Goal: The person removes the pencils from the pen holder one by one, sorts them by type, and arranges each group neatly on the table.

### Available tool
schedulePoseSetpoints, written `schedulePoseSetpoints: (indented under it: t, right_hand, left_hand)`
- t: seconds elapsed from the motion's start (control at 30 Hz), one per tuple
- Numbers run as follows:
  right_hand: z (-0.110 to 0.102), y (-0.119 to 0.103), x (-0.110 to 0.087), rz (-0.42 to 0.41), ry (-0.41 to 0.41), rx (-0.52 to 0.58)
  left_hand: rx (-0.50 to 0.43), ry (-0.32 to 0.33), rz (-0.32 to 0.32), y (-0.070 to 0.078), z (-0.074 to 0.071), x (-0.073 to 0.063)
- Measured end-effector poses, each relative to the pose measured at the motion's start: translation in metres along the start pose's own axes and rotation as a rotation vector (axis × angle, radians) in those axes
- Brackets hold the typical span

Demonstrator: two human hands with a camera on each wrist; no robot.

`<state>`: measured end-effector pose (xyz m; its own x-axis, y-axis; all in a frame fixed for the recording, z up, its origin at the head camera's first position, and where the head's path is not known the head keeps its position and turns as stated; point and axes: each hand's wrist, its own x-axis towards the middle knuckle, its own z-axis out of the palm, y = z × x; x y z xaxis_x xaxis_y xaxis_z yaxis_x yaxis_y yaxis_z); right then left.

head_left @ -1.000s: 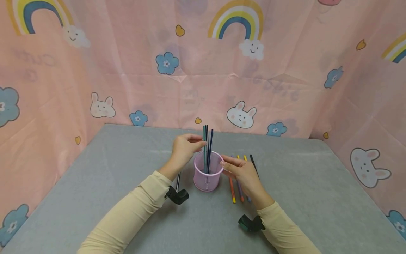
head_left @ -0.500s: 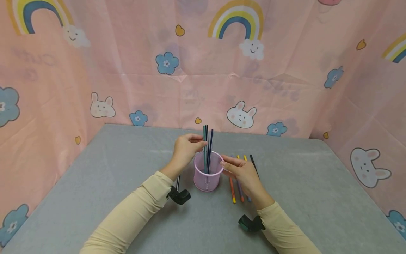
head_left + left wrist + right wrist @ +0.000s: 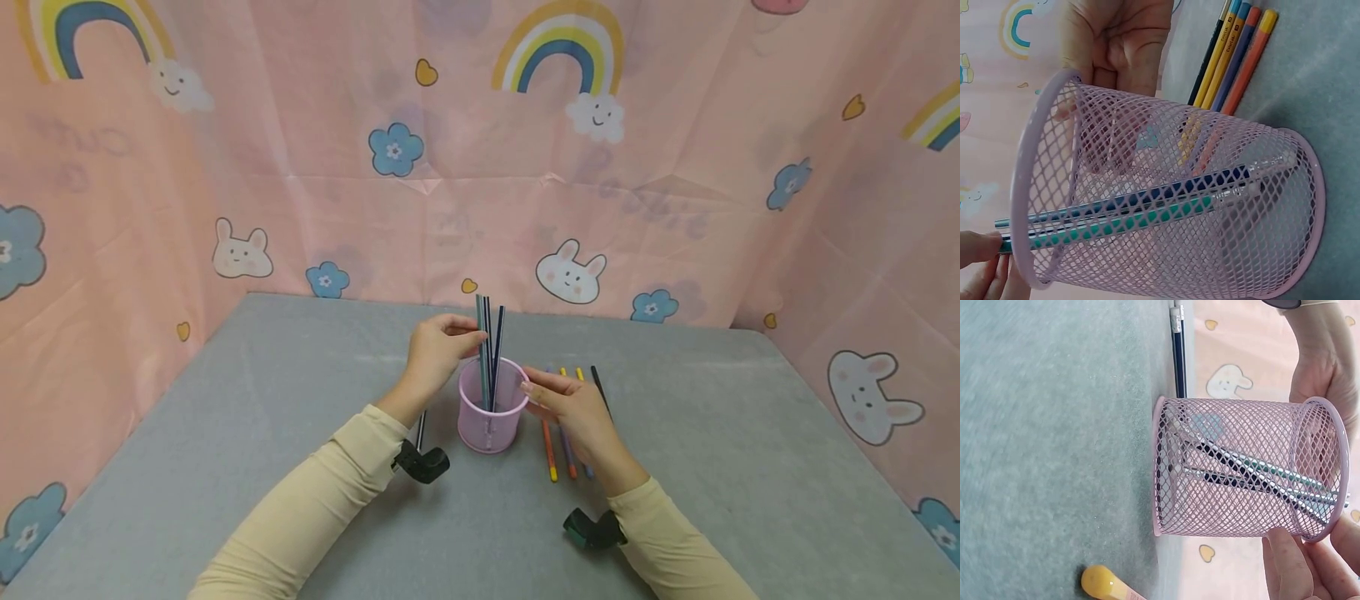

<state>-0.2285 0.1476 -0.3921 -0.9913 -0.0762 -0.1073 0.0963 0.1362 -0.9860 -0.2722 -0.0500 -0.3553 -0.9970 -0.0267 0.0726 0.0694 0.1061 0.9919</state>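
A pink mesh pencil cup (image 3: 488,429) stands upright on the grey table. My left hand (image 3: 438,354) pinches a green pencil (image 3: 1129,224) near its upper end, just above the rim. The pencil's silver ferrule and eraser point down inside the cup. Dark blue pencils (image 3: 498,346) lean beside it, also eraser end down. My right hand (image 3: 573,412) grips the cup's right side at the rim, thumb on the near side; in the right wrist view its fingers (image 3: 1288,562) lie against the mesh.
Right of the cup lie several loose pencils: an orange one (image 3: 550,450), a purple one (image 3: 567,454), yellow ones and a black one (image 3: 597,383). Another dark pencil (image 3: 1179,359) lies left of the cup, partly behind my left wrist. A patterned pink cloth (image 3: 465,217) hangs behind the table.
The green pencil's top has leaned slightly left along with my left hand's fingers. My right hand and the cup stay in place.
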Motion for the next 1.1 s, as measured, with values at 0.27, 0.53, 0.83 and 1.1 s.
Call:
schedulePoseSetpoints:
  t: [0.27, 0.53, 0.83, 1.1]
  right_hand:
    - [0.0, 0.001, 0.0, -0.011, -0.002, 0.0]
    - [-0.001, 0.001, 0.001, -0.009, -0.001, 0.0]
    - [0.0, 0.0, 0.001, -0.016, 0.001, 0.022]
    - [0.0, -0.001, 0.0, -0.02, 0.0, 0.021]
  left_hand:
    - [-0.028, 0.011, 0.022, 0.008, -0.006, -0.001]
    - [-0.073, 0.015, 0.03, 0.02, -0.014, -0.003]
    - [-0.122, 0.029, 0.061, 0.033, -0.022, -0.005]
    - [-0.147, 0.03, 0.084, 0.047, -0.028, -0.011]
